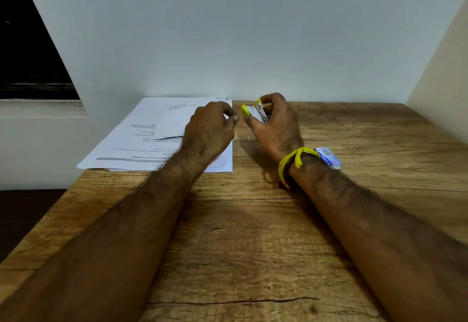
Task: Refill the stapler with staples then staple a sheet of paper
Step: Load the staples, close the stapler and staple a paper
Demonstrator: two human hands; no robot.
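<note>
My right hand (274, 124) holds a small yellow and silver stapler (255, 112) above the wooden table, its top swung up. My left hand (211, 126) is just left of the stapler, fingers curled with thumb and forefinger pinched together; whether staples are between them is too small to tell. A stack of printed paper sheets (152, 142) lies on the table under and left of my left hand. A small blue and white staple box (329, 157) lies on the table behind my right wrist, partly hidden by it.
The wooden table (253, 233) runs up to a pale wall (228, 30) at the back. A side wall closes in at the right. A dark window opening (27, 55) with a sill is at the left. A yellow thread is tied round my right wrist.
</note>
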